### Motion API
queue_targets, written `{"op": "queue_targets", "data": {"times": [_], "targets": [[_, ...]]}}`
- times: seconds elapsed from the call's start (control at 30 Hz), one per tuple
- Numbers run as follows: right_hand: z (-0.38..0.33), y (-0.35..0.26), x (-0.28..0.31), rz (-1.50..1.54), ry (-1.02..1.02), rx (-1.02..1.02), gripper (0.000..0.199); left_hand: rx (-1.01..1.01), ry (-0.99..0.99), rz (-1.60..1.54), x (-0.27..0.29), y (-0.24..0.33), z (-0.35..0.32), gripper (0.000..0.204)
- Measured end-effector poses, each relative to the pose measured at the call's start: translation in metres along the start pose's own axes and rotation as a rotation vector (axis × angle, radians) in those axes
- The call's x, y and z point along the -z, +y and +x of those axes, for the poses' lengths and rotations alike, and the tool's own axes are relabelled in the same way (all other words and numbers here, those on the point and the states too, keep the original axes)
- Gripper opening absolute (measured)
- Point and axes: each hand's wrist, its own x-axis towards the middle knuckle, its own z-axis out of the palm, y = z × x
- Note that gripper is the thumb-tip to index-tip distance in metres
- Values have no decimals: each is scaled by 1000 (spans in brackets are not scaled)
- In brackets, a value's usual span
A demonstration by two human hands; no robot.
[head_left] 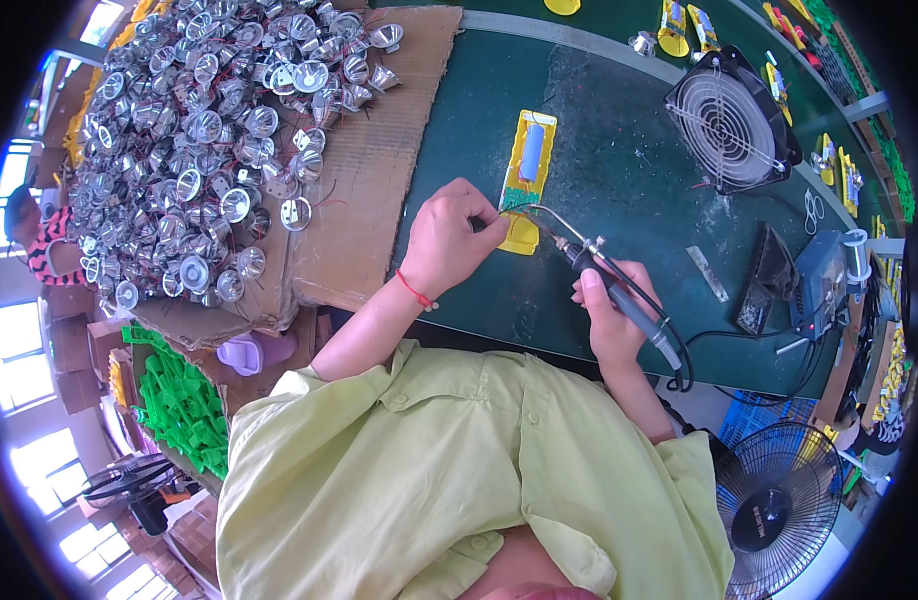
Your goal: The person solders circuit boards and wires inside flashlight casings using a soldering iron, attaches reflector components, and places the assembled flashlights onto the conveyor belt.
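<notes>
Item: yellow flashlight housing [530,160] with a blue battery cell inside, lying on the green workbench [619,170] just beyond both hands. Left hand [449,240] pinched closed at the housing's near end, fingertips touching it; right hand [604,310] clenched around a black soldering iron [619,295], its bent tip meeting the housing. Adjacent: heap of silver reflector cups [209,130] on cardboard [379,150], square desk fan [729,120].

Assembly workshop: green workbench [629,150], heaped silver reflectors [209,130], soldering iron [619,290].
</notes>
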Motion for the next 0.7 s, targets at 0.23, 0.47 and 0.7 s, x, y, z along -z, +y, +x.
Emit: {"op": "queue_targets", "data": {"times": [0.23,0.47,0.7], "targets": [[-2,-5,3,-217,-78,132,17,28,-11,-23,0,0,-1,16],[-5,-9,10,29,107,39,18,51,-26,-63,1,-2,1,17],[-3,0,15,74,131,-24,18,2,-28,-28,-1,-5,5,16]]}}
